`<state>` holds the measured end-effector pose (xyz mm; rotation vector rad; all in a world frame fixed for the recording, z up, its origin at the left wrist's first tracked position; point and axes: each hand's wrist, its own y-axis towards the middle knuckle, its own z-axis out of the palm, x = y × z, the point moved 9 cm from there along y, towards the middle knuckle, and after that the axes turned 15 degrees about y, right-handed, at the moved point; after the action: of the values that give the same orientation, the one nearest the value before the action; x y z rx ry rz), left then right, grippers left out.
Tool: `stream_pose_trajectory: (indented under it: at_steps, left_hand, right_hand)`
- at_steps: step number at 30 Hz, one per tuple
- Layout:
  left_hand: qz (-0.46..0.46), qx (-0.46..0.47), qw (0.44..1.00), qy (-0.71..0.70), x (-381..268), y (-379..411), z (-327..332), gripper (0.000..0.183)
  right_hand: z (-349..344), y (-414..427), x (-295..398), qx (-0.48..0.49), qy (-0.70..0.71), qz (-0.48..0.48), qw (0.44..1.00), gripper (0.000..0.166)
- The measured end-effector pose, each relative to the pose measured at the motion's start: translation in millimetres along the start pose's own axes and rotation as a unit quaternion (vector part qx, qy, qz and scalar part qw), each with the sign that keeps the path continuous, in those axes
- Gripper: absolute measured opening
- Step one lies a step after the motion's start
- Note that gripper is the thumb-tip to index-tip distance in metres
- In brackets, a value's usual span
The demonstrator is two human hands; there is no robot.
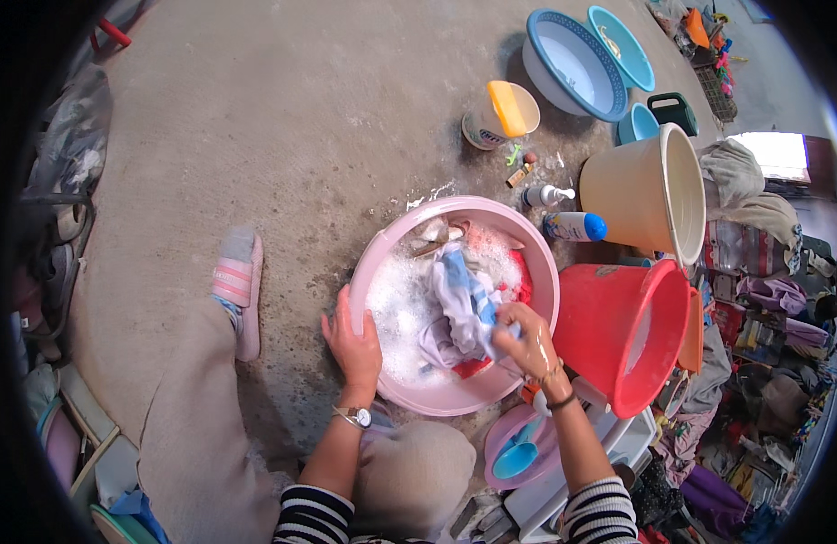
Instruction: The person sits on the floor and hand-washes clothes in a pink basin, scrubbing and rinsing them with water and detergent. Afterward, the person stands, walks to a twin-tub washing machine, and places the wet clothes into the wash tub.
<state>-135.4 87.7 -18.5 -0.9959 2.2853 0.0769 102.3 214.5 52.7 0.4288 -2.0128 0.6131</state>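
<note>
A pink plastic basin (384, 231) of foamy water stands on the floor before me. My left hand (356, 343) holds its near left rim, thumb on the inner side and fingers outside. In the basin lies a bunched white and blue cloth (459, 292), and my wet right hand (527, 340) grips its right end. White suds (395, 319) cover the left half of the water. Red fabric (520, 275) shows along the right side, partly under foam. Near the far wall are a brownish piece (437, 238) I cannot identify and pale pink fabric (490, 238).
A red bucket (595, 306) and a cream bucket (619, 177) stand to the right. Close by are a pump bottle (544, 196) and a blue-capped bottle (571, 226). Beyond stand a yellow-handled tub (480, 129) and a blue basin (537, 64). A purple basin (493, 469) holds a blue scoop (516, 460).
</note>
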Motion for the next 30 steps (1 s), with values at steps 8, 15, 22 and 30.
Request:
stream_pose_trajectory:
  at_steps: [8, 15, 22, 30]
  left_hand:
    - [-0.012, 0.017, 1.0, -0.012, 0.6, 0.3, 4.6, 0.051]
    - [-0.005, -0.002, 1.0, -0.001, -3.4, -2.8, 16.9, 0.054]
    - [0.017, -0.024, 0.999, 0.014, 1.2, -1.2, 4.3, 0.053]
    - [-0.003, -0.019, 0.999, 0.034, 13.0, -6.6, 4.5, 0.052]
  right_hand:
    - [111.1, 43.0, -126.2, 0.08, -0.301, 0.321, 0.894, 0.044]
    - [89.2, 78.1, -228.1, 0.178, -0.433, 0.08, 0.88, 0.032]
    - [-4.9, 16.0, -35.9, -0.104, 0.052, 0.222, 0.968, 0.034]
    - [92.6, -6.8, -2.4, 0.074, -0.397, -0.017, 0.915, 0.056]
